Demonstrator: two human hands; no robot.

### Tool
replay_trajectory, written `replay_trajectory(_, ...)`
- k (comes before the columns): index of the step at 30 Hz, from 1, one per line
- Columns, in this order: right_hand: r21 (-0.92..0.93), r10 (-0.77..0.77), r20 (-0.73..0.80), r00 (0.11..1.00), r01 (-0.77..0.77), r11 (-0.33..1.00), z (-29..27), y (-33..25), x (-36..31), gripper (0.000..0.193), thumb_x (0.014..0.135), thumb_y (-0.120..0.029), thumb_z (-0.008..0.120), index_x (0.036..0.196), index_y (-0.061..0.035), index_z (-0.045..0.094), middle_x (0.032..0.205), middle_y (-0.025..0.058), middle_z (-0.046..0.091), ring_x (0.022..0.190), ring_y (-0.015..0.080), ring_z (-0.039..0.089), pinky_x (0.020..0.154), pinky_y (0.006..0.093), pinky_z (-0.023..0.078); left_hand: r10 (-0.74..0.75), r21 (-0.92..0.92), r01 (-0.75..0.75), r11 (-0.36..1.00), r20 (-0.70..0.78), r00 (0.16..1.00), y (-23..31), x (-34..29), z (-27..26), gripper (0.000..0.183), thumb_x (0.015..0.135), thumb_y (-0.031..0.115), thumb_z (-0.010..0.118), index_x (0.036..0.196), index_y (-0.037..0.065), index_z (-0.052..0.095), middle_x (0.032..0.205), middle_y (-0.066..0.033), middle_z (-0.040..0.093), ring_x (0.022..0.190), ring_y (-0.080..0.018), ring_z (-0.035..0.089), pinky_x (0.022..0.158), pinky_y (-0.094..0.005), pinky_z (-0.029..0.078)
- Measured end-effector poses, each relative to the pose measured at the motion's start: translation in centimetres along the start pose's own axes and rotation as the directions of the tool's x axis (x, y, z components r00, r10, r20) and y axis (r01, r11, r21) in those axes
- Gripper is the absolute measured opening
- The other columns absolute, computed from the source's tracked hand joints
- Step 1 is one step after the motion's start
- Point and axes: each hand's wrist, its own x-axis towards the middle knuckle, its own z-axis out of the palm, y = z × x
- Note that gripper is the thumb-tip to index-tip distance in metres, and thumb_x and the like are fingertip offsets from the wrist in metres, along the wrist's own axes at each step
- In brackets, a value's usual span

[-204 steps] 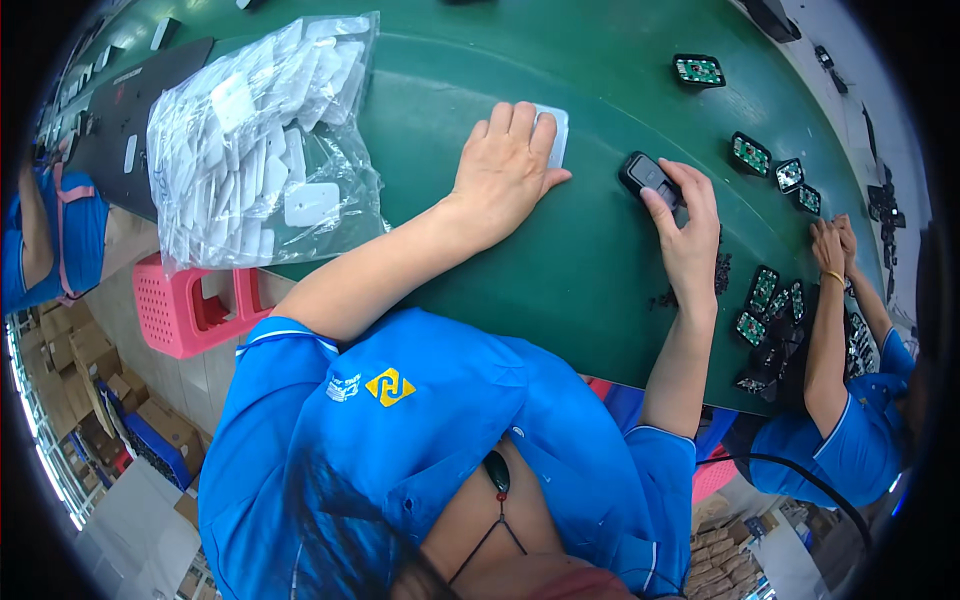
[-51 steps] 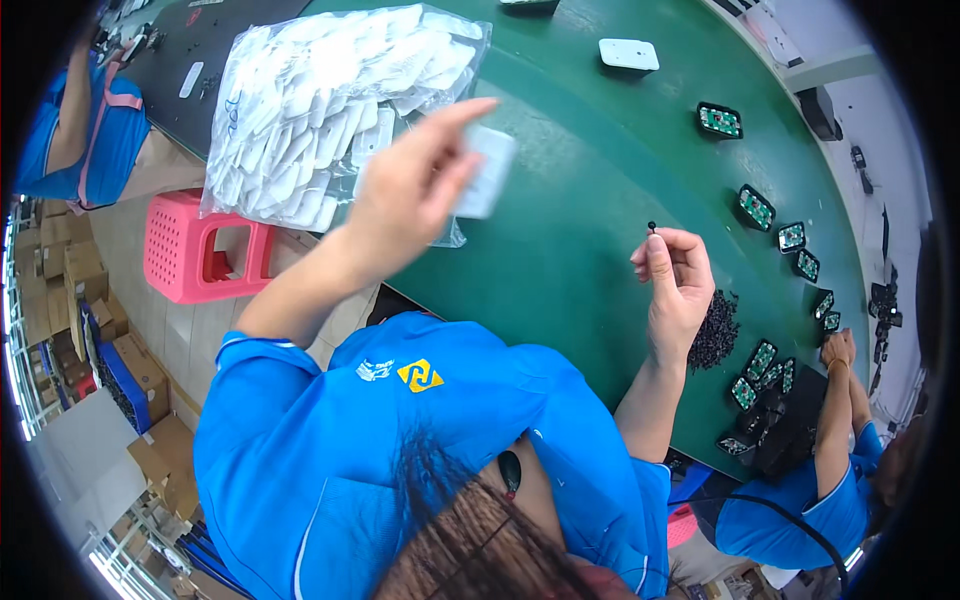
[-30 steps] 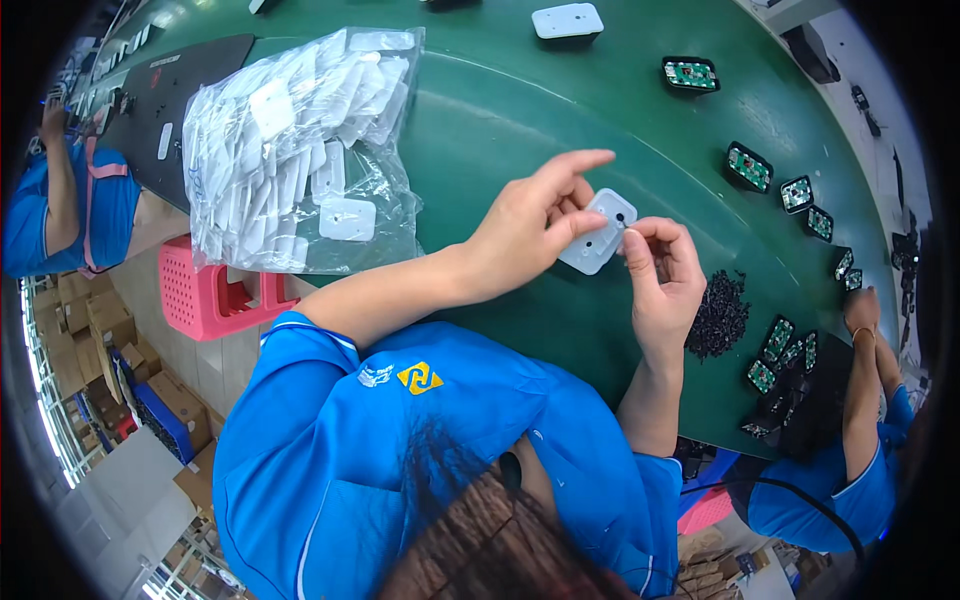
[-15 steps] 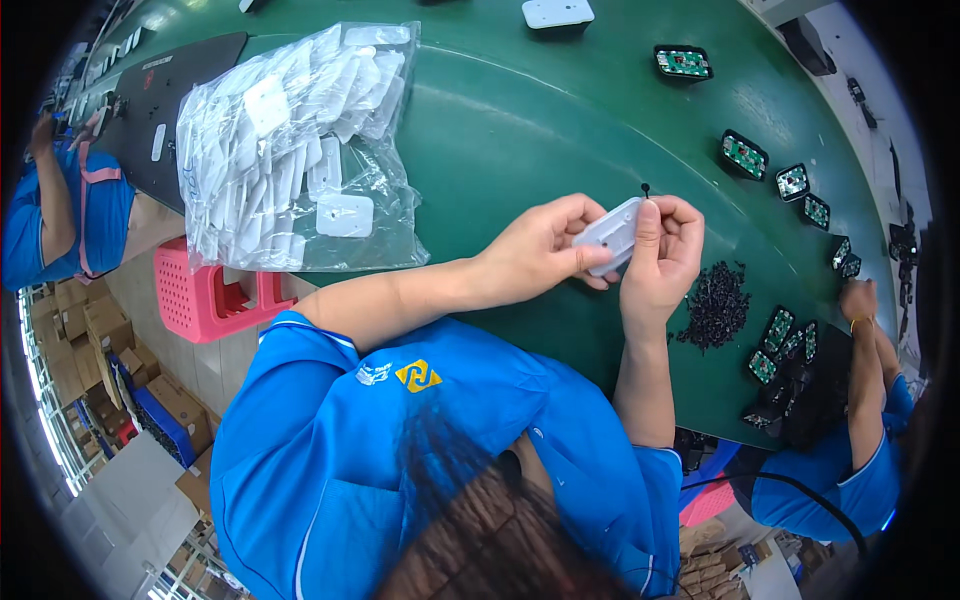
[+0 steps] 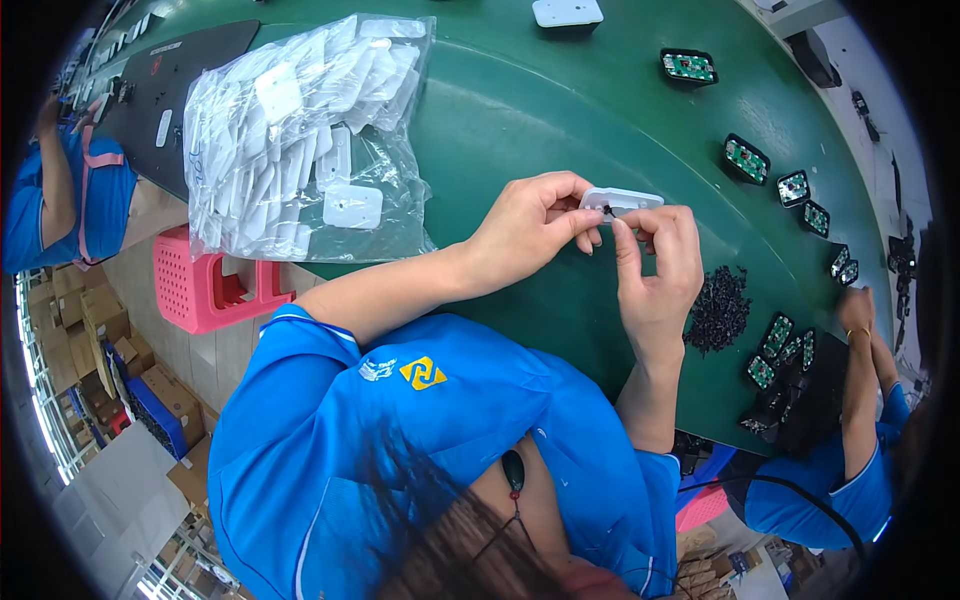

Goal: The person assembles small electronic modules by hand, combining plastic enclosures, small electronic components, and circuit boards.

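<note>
So the white plastic cover (image 5: 640, 196) is sitting up in both hands, over the green tabletop (image 5: 520, 130) in front of the chest. It's a shallow piece with rounded corners, tilting so its long rim is running left to right and its hollow side is facing the wearer. A tiny black stemmed plug (image 5: 608, 211) is showing dark against that hollow side, toward the left end.

The left hand (image 5: 540, 222) is coming in from the side, forearm angling across the table, with thumb and fingers clamping the cover's left end. The right hand (image 5: 660, 265) is reaching up almost straight, wrist bent a bit, thumb and index pinching together on the plug; the other fingers are curling behind and partly hiding the cover.

Just beside the right wrist, a heap of black plugs (image 5: 718, 312) is lying on the green. Farther right, open black housings with circuit boards (image 5: 746, 160) are lining the curving far edge. A clear bag of white covers (image 5: 395, 165) is taking up the left side, well apart from the fingers, with its lower edge hanging near the table's near edge. Green surface is stretching between bag and housings, and the wearer's blue shirt (image 5: 470, 390) is crowding the near edge.
</note>
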Motion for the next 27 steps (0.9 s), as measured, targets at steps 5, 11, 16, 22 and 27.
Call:
replay_trajectory(5, 0.068, 0.127, -0.021, 0.992, -0.126, 0.99, 0.4, -0.3, -0.2, 0.014, 0.074, -0.001, 0.071, 0.079, -0.0035, 0.058, 0.077, 0.0052, 0.052, 0.063, 0.016, 0.05, 0.054, 0.0281, 0.041, 0.215, 0.077, -0.213, 0.974, -0.012, 0.977, -0.3, -0.1, 0.6, 0.01, 0.089, 0.0, 0.058, 0.098, -0.005, 0.058, 0.095, -0.0097, 0.06, 0.077, -0.0119, 0.061, 0.07, -0.0239, 0.051)
replay_trajectory(11, 0.253, 0.251, -0.047, 0.967, -0.232, 0.939, 1.4, 0.0, -0.6, 0.013, 0.078, 0.0, 0.069, 0.08, -0.003, 0.057, 0.075, 0.0015, 0.048, 0.061, 0.0085, 0.042, 0.052, 0.0229, 0.036, 0.426, 0.383, -0.415, 0.825, 0.061, 0.903, -0.3, 0.1, 0.1, 0.008, 0.087, -0.001, 0.06, 0.094, -0.004, 0.06, 0.097, -0.0097, 0.057, 0.079, -0.0133, 0.06, 0.068, -0.0243, 0.051)
replay_trajectory(16, 0.326, 0.263, -0.014, 0.965, -0.244, 0.913, 1.9, 0.5, -1.0, 0.015, 0.079, -0.003, 0.072, 0.082, -0.0031, 0.057, 0.077, 0.001, 0.048, 0.062, 0.0071, 0.041, 0.053, 0.0205, 0.034, 0.339, 0.236, -0.328, 0.915, -0.011, 0.941, -0.8, 0.3, -0.3, 0.006, 0.089, 0.001, 0.059, 0.093, -0.004, 0.058, 0.093, -0.0074, 0.056, 0.076, -0.0115, 0.059, 0.067, -0.0231, 0.05)
replay_trajectory(22, 0.412, 0.31, 0.092, 0.946, -0.319, 0.853, 0.2, 1.4, -0.6, 0.032, 0.077, -0.011, 0.076, 0.104, -0.0016, 0.06, 0.099, 0.0007, 0.049, 0.07, 0.0061, 0.038, 0.06, 0.019, 0.034, 0.038, 0.055, -0.039, 0.998, 0.007, 0.999, -0.2, 0.0, -0.3, 0.01, 0.091, 0.007, 0.058, 0.096, -0.002, 0.057, 0.089, -0.003, 0.054, 0.073, -0.0076, 0.058, 0.062, -0.0208, 0.047)
replay_trajectory(27, 0.555, 0.398, 0.363, 0.843, -0.539, 0.634, -0.2, 2.0, -0.3, 0.023, 0.082, -0.006, 0.071, 0.099, -0.0005, 0.059, 0.085, -0.002, 0.054, 0.066, 0.0024, 0.04, 0.055, 0.0169, 0.033, 0.048, 0.175, -0.056, 0.983, 0.053, 0.997, -0.5, 0.0, -0.3, 0.012, 0.091, 0.009, 0.059, 0.096, -0.001, 0.057, 0.087, -0.0023, 0.054, 0.069, -0.0062, 0.056, 0.059, -0.0198, 0.046)
